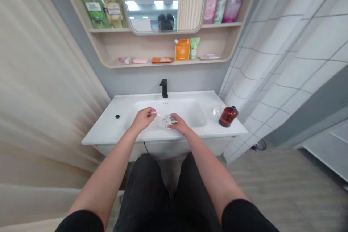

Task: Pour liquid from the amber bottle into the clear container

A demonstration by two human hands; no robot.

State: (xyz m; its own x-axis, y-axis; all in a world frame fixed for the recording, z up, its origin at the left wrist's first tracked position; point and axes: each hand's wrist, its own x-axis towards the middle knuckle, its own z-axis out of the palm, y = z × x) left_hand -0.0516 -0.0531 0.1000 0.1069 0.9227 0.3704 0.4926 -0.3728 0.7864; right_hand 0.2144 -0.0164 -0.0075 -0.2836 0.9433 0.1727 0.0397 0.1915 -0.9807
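Observation:
Over the white sink basin [199, 114] both my hands are close together. My left hand [143, 119] pinches a thin pale stick-like piece [161, 114] that reaches toward the other hand; its exact kind is too small to make out. In my right hand [179, 123] is a clear see-through cup [166, 121], tilted, with my fingers wrapped around its right side. Whether the pale piece touches the cup or enters it I cannot tell.
A brown bottle [228, 116] and a crumpled-looking clear object [216, 112] stand on the counter's right side. Behind the basin rises a black faucet [164, 88]. Above, a shelf [157, 64] bears an orange pouch [182, 50] and tubes. A curtain [40, 79] hangs left.

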